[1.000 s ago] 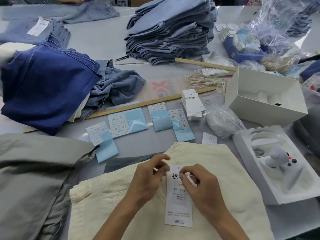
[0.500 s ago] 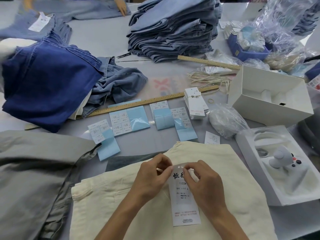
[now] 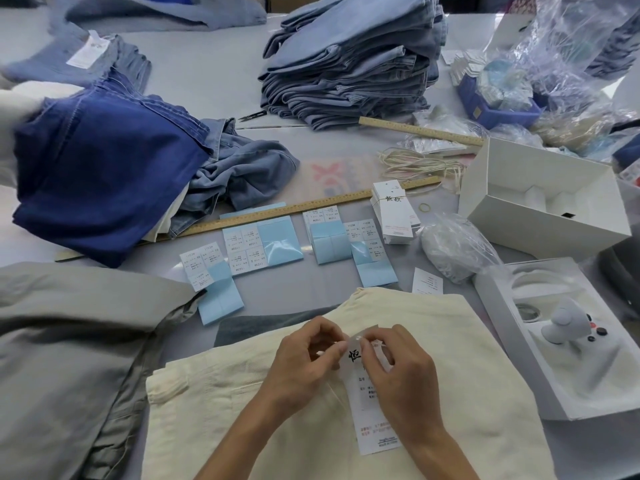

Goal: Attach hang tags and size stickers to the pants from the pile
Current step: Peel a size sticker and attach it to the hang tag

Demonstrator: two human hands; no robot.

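Both hands' fingers (image 3: 337, 344) pinch the hang tag's (image 3: 372, 420) top (lying on cream pants (image 3: 214, 410)).

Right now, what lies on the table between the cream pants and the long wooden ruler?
In the head view, sheets of size stickers on blue backing lie between the cream pants and the long wooden ruler.

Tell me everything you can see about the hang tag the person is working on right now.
The hang tag is a long white card, paper by its look, printed with a large black character near the top, small text lines below and red and dark lines at the bottom. It lies flat on the cream pants, long side pointing away from the person. The left hand and right hand pinch at its top end, hiding part of the print.
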